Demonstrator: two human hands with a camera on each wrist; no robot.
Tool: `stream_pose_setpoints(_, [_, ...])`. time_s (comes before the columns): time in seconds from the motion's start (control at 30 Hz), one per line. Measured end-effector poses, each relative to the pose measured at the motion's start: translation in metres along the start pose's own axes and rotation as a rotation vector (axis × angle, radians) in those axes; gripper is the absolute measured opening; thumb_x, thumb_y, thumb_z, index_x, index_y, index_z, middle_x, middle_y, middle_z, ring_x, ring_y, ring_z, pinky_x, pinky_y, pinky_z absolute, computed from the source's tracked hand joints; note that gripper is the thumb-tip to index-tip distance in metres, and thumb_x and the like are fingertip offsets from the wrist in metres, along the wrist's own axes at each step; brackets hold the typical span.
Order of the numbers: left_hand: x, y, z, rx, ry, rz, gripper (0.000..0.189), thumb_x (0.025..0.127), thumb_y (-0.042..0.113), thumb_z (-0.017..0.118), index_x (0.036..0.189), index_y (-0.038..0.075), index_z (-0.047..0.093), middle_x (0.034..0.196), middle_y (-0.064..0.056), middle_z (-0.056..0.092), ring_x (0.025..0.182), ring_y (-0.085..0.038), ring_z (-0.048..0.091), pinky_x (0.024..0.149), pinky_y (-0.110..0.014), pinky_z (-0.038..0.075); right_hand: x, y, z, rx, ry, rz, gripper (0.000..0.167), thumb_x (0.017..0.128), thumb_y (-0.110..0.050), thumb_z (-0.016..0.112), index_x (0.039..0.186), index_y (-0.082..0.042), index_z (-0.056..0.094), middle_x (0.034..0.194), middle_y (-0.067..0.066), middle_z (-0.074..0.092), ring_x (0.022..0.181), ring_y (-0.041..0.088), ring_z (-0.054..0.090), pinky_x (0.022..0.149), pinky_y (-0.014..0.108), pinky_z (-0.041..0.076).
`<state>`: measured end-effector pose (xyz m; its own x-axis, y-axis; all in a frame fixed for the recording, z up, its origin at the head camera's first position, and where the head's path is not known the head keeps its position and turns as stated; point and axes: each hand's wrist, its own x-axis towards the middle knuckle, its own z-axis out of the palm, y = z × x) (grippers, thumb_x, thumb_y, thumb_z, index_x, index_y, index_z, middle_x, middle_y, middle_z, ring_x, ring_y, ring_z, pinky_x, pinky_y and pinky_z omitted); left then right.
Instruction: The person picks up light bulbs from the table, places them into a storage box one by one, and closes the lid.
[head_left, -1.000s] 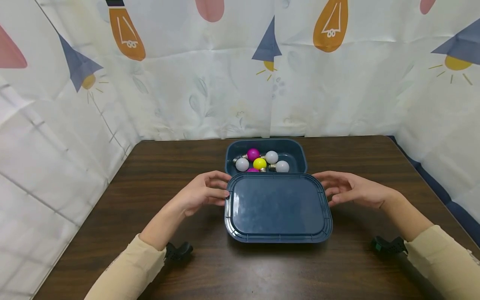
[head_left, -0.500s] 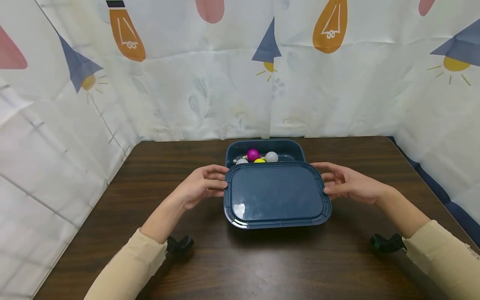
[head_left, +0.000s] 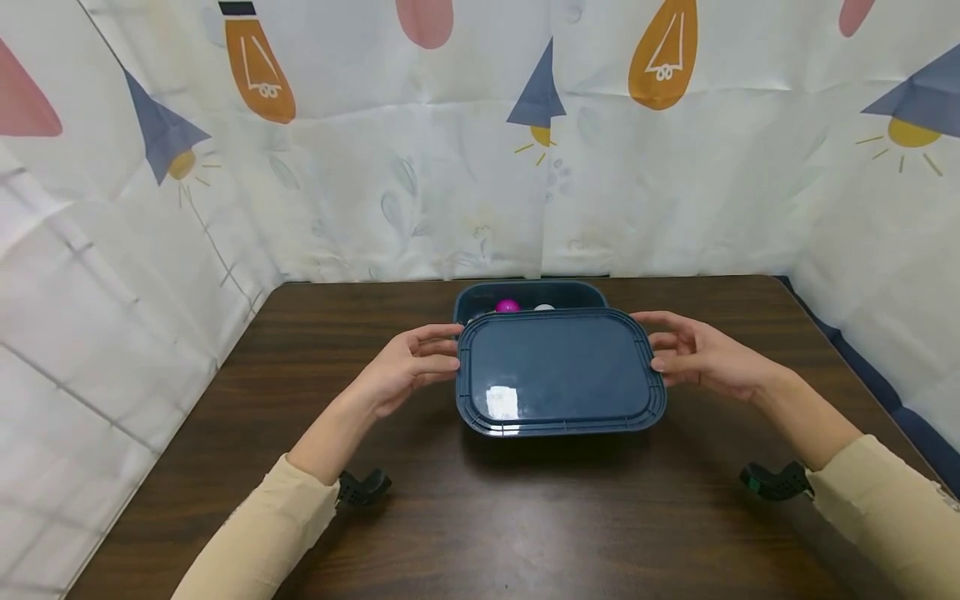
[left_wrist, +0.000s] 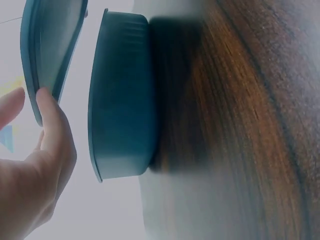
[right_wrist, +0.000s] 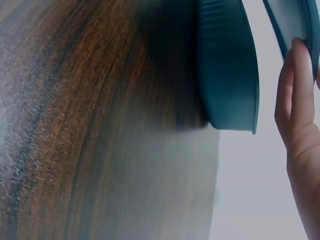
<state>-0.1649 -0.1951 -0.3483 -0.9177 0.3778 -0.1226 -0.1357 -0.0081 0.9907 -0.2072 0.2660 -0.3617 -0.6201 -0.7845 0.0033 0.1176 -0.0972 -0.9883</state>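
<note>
A dark blue rectangular lid (head_left: pixel 558 367) is held level with the near side of a matching plastic box (head_left: pixel 480 294), overlapping most of it in the head view. My left hand (head_left: pixel 408 371) pinches the lid's left edge between thumb and fingers, and my right hand (head_left: pixel 708 360) grips its right edge the same way. Both wrist views show a gap between the tilted lid (left_wrist: pixel 55 45) and the rim of the box (left_wrist: pixel 122 95), which stands on the table. Inside, a magenta bulb (head_left: pixel 507 306) and a white bulb (head_left: pixel 543 307) peek out; other bulbs are hidden behind the lid.
The dark wood-grain table (head_left: pixel 510 525) carries the box near its far edge. Behind it hangs a white curtain (head_left: pixel 450 192) printed with lamps and bulbs, which also runs along the sides. Black straps with a camera (head_left: pixel 363 487) sit at the wrists.
Both hands have raised the lid and moved it away from me, over the box. It covers more of the bulbs, and the right thumb has come onto the lid's edge.
</note>
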Motion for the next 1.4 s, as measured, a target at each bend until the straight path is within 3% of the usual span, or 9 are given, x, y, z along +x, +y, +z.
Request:
stream_pose_setpoints(0.2, [0.000,0.002,0.002,-0.018,-0.034,0.001,0.068,0.095,-0.003,0.067,0.157,0.004,0.038,0.149,-0.023,0.045,0.110,-0.023,0.066,0.100,-0.042,0.054,0.002,-0.003,-0.002,-0.032,0.057,0.017,0.066,0.104,0.012,0.047,0.161,-0.009,0.022,0.132,0.016,0.061,0.107,0.032,0.070,0.091,0.053,0.057])
stream_pose_setpoints(0.57, [-0.003,-0.001,0.001,-0.080,-0.094,-0.021,0.073,0.098,-0.005,0.064,0.160,0.008,0.029,0.137,-0.022,0.053,0.102,-0.024,0.070,0.099,-0.043,0.054,0.006,-0.007,-0.001,-0.067,0.140,0.038,0.063,0.104,0.010,0.048,0.159,-0.007,0.023,0.125,0.011,0.066,0.105,0.028,0.070,0.091,0.049,0.058])
stream_pose_setpoints(1.0, [0.002,-0.002,-0.001,-0.065,-0.049,-0.043,0.068,0.101,-0.002,0.061,0.160,0.004,0.027,0.126,-0.017,0.060,0.096,-0.021,0.069,0.093,-0.038,0.058,0.011,-0.010,0.005,-0.085,0.310,0.077,0.055,0.105,0.001,0.055,0.154,-0.006,0.033,0.123,0.005,0.067,0.105,0.021,0.070,0.091,0.037,0.059])
stream_pose_setpoints(1.4, [0.008,0.003,-0.006,-0.087,-0.027,-0.038,0.066,0.101,-0.003,0.060,0.159,0.002,0.028,0.130,-0.018,0.061,0.096,-0.021,0.071,0.092,-0.039,0.058,0.014,-0.025,0.003,-0.096,0.243,0.033,0.058,0.105,0.004,0.053,0.158,-0.005,0.033,0.132,0.008,0.063,0.111,0.023,0.069,0.092,0.040,0.058])
